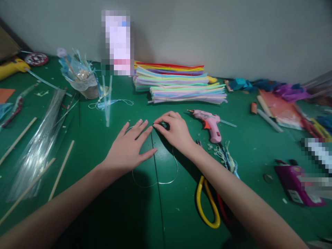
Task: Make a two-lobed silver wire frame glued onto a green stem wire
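Observation:
My left hand point(129, 147) lies flat on the green table point(103, 207), fingers stretched out and pressing on a thin silver wire loop point(166, 181). My right hand point(174, 129) is curled beside it, thumb and fingers pinched on the wire near the left fingertips. The wire curves round below both hands. A pink glue gun point(209, 122) lies just right of my right hand.
Stacks of coloured pipe cleaners point(178, 86) lie at the back. Yellow-handled scissors point(207, 204) lie under my right forearm. Wooden sticks point(61, 169) and a clear plastic bundle point(38, 145) are on the left, a cup of craft bits point(83, 83) behind, coloured paper point(280, 103) on the right.

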### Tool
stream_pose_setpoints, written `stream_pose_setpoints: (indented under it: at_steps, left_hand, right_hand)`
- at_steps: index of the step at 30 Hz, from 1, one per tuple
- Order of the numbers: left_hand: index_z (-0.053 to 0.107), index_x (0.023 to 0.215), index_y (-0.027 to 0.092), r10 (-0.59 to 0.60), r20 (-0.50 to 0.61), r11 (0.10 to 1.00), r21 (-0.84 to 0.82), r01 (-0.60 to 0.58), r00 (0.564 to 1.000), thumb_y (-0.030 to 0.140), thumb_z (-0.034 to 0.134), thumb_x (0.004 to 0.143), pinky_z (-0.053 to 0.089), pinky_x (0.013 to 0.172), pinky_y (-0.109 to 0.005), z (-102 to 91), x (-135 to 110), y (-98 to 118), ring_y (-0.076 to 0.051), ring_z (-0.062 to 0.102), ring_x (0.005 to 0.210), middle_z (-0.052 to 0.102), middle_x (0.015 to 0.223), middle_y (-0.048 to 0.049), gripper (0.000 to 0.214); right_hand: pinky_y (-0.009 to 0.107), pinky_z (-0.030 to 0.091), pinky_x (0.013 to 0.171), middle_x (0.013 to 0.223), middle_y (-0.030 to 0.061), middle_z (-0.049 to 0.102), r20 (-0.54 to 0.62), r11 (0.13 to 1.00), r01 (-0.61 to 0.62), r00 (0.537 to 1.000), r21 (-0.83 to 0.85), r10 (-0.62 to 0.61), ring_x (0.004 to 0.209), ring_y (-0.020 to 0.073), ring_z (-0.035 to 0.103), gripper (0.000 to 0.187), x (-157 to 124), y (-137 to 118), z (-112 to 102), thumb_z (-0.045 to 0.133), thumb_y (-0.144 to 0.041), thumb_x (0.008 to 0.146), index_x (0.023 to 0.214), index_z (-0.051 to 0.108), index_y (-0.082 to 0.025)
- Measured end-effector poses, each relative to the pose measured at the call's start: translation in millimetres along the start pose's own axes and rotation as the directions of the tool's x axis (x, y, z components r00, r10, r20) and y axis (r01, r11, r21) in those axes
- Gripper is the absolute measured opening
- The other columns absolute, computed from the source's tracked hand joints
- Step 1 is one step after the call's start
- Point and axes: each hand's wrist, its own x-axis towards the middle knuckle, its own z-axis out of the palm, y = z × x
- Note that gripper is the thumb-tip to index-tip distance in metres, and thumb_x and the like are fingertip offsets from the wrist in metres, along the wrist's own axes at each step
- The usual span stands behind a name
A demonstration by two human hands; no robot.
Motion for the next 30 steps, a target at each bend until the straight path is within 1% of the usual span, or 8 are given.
stream_pose_setpoints:
  at_steps: [8, 13, 18, 22, 24, 26, 28, 30]
  left_hand:
    - [0.032, 0.153, 0.017, -0.017, 0.003, 0.999, -0.048, 0.017, 1.000, 0.063, 0.042, 0.094, 0.015, 0.123, -0.052, -0.1, 0.5, -1.1, -0.026, 0.024, 0.151, 0.032, 0.160, -0.0112, 0.075]
    - [0.032, 0.153, 0.015, -0.031, -0.009, 0.995, -0.100, 0.030, 0.999, 0.064, 0.042, 0.094, 0.015, 0.123, -0.051, -2.0, 0.2, -0.7, -0.026, 0.025, 0.150, 0.034, 0.160, -0.0120, 0.078]
    - [0.027, 0.154, 0.013, -0.061, -0.026, 0.979, -0.198, 0.054, 0.998, 0.066, 0.040, 0.094, 0.019, 0.122, -0.050, -7.1, -0.6, -1.5, -0.026, 0.031, 0.148, 0.038, 0.158, -0.0140, 0.081]
    - [0.019, 0.156, 0.013, -0.090, -0.064, 0.952, -0.299, 0.067, 0.994, 0.064, 0.035, 0.096, 0.021, 0.123, -0.048, -9.2, -2.4, -3.7, -0.023, 0.031, 0.148, 0.037, 0.159, -0.0129, 0.080]
    - [0.022, 0.155, 0.013, -0.119, -0.094, 0.937, -0.340, 0.080, 0.988, 0.062, 0.034, 0.097, 0.022, 0.123, -0.046, -11.0, -3.2, -5.5, -0.022, 0.030, 0.148, 0.038, 0.158, -0.0122, 0.076]
    - [0.032, 0.151, 0.014, -0.153, -0.127, 0.925, -0.369, 0.097, 0.980, 0.061, 0.035, 0.098, 0.024, 0.122, -0.045, -15.2, -3.8, -8.2, -0.022, 0.029, 0.149, 0.040, 0.157, -0.0112, 0.071]
    - [0.042, 0.145, 0.015, -0.188, -0.154, 0.915, -0.387, 0.116, 0.970, 0.059, 0.037, 0.098, 0.026, 0.121, -0.045, -23.1, -4.3, -11.8, -0.022, 0.030, 0.148, 0.044, 0.155, -0.0105, 0.065]
    - [0.046, 0.142, 0.016, -0.223, -0.176, 0.906, -0.401, 0.137, 0.959, 0.058, 0.036, 0.098, 0.028, 0.120, -0.045, -34.9, -5.3, -15.7, -0.023, 0.034, 0.146, 0.047, 0.153, -0.0101, 0.061]
  right_hand:
    - [0.036, 0.044, 0.087, 0.093, 0.0058, 0.066, 0.010, 1.000, -0.018, 1.000, 0.014, 0.018, 0.094, 0.0223, 0.059, 0.007, -0.2, -0.6, -0.9, 0.069, -0.024, 0.088, 0.091, 0.075, -0.020]
    - [0.036, 0.044, 0.088, 0.093, 0.0057, 0.067, 0.010, 0.999, -0.026, 1.000, 0.032, 0.026, 0.094, 0.0221, 0.059, 0.007, -0.1, -1.4, -1.3, 0.069, -0.024, 0.088, 0.091, 0.074, -0.021]
    - [0.036, 0.045, 0.088, 0.094, 0.0056, 0.069, 0.010, 0.997, -0.034, 0.999, 0.071, 0.033, 0.094, 0.0213, 0.060, 0.009, 1.0, 0.1, -2.4, 0.070, -0.023, 0.087, 0.094, 0.074, -0.019]
    - [0.032, 0.048, 0.082, 0.095, 0.0046, 0.069, 0.011, 0.992, -0.055, 0.998, 0.112, 0.054, 0.089, 0.0184, 0.063, 0.012, -0.7, 3.0, -7.6, 0.068, -0.019, 0.087, 0.098, 0.072, -0.020]
    - [0.031, 0.049, 0.079, 0.097, 0.0044, 0.069, 0.003, 0.989, -0.071, 0.997, 0.128, 0.071, 0.087, 0.0171, 0.064, 0.014, -3.5, 3.0, -13.3, 0.066, -0.017, 0.086, 0.099, 0.071, -0.020]
    - [0.030, 0.049, 0.077, 0.097, 0.0047, 0.069, -0.020, 0.987, -0.091, 0.995, 0.135, 0.095, 0.086, 0.0170, 0.064, 0.014, -8.0, 1.0, -20.6, 0.065, -0.018, 0.086, 0.099, 0.070, -0.020]
    - [0.030, 0.048, 0.075, 0.094, 0.0046, 0.068, -0.043, 0.984, -0.112, 0.992, 0.136, 0.119, 0.085, 0.0175, 0.063, 0.011, -14.0, -3.4, -28.3, 0.064, -0.019, 0.086, 0.097, 0.070, -0.020]
    - [0.030, 0.047, 0.072, 0.087, 0.0033, 0.067, -0.048, 0.981, -0.136, 0.989, 0.141, 0.143, 0.080, 0.0172, 0.062, 0.007, -21.3, -9.9, -35.0, 0.064, -0.020, 0.086, 0.090, 0.070, -0.020]
